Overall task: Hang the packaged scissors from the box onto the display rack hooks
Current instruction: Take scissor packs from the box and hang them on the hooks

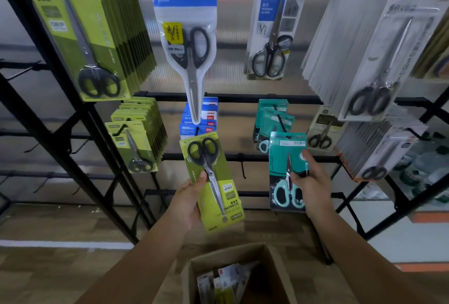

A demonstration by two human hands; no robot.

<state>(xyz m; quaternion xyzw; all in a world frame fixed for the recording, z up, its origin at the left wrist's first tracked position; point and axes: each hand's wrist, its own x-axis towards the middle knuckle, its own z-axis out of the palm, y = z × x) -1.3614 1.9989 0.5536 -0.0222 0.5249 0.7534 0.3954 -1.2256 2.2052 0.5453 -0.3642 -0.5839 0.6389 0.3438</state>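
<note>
Two scissor packs in hand before the display rack (233,100).

My left hand (188,202) grips a green pack (213,182) upside down, black handles uppermost, thumb on its face. My right hand (309,182) holds a teal pack (286,170) upright, mint handles low, just below a hook (281,122) carrying more teal packs. On the hooks above: a stack of large green packs (97,33), a blue-topped pack (187,36), a white pack (274,29), grey stacks (371,55). Below, the open cardboard box (272,269) holds further packs.
</note>
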